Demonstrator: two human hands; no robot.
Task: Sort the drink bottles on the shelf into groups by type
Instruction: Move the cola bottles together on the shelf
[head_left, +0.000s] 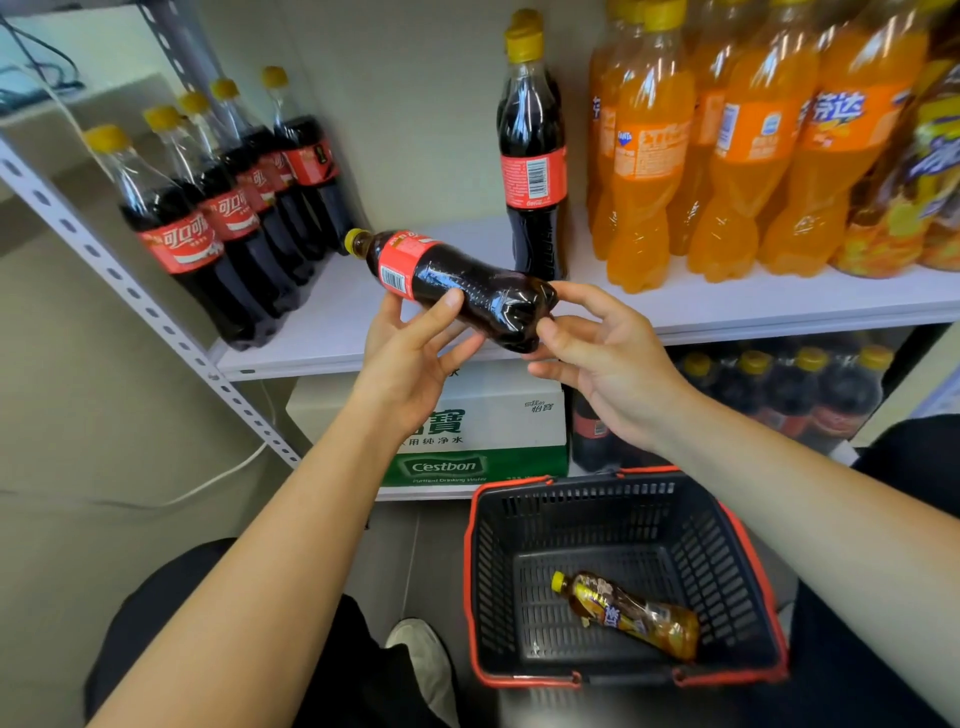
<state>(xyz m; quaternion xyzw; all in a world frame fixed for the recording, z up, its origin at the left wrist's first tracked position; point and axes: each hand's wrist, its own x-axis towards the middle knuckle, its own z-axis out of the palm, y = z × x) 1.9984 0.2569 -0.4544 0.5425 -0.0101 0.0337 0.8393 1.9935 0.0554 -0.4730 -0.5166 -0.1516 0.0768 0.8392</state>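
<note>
A cola bottle (457, 283) with a red label and yellow cap lies sideways in the air in front of the white shelf (332, 332), cap pointing left. My left hand (415, 353) grips its middle from below, thumb over the front. My right hand (597, 348) pinches its base with fingertips. Several cola bottles (218, 223) stand in a row at the shelf's left. One or two more cola bottles (532, 156) stand upright in the middle. Several orange soda bottles (727, 156) fill the right, with iced tea bottles (924, 182) at the far right edge.
A black basket with red rim (519, 675) sits on the floor below right, holding one iced tea bottle (631, 613) lying flat. Under the shelf are a white and green water carton (493, 441) and more cola bottles (779, 395). A perforated metal upright (130, 291) frames the left side.
</note>
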